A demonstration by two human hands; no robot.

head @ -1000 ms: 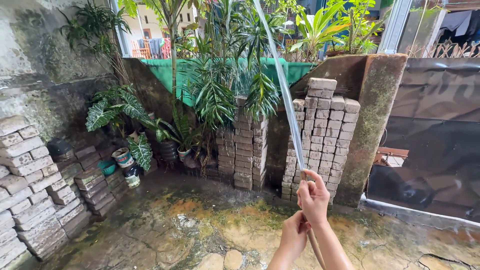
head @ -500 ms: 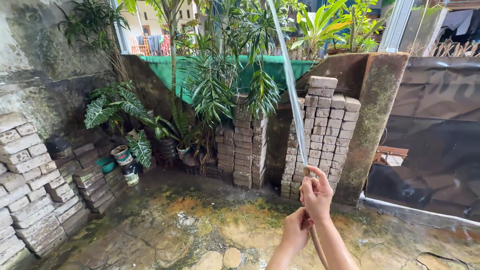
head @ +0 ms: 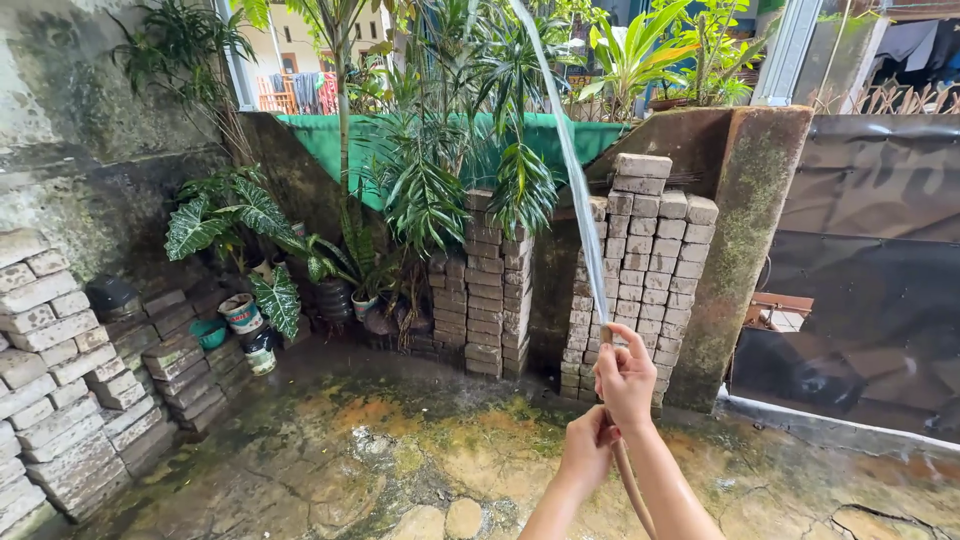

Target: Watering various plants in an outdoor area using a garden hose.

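Note:
My right hand [head: 627, 377] grips the end of a tan hose [head: 631, 484], thumb pressed over its mouth. My left hand [head: 587, 450] holds the same hose just below. A flat jet of water [head: 570, 160] shoots up and left from the hose end toward the tall leafy plants [head: 440, 170] behind the brick stacks. The hose runs down between my forearms and out of the frame's bottom.
Stacks of grey paving bricks [head: 640, 270] stand ahead, with more bricks [head: 60, 360] at the left. Small pots [head: 240, 312] and broad-leaved plants [head: 225, 215] sit by the left wall. A mossy concrete pillar [head: 745, 230] is at right. The wet, mossy floor [head: 400, 460] lies ahead.
The water jet swung slightly right, then back left. My hands shifted a little with the hose and keep their grip.

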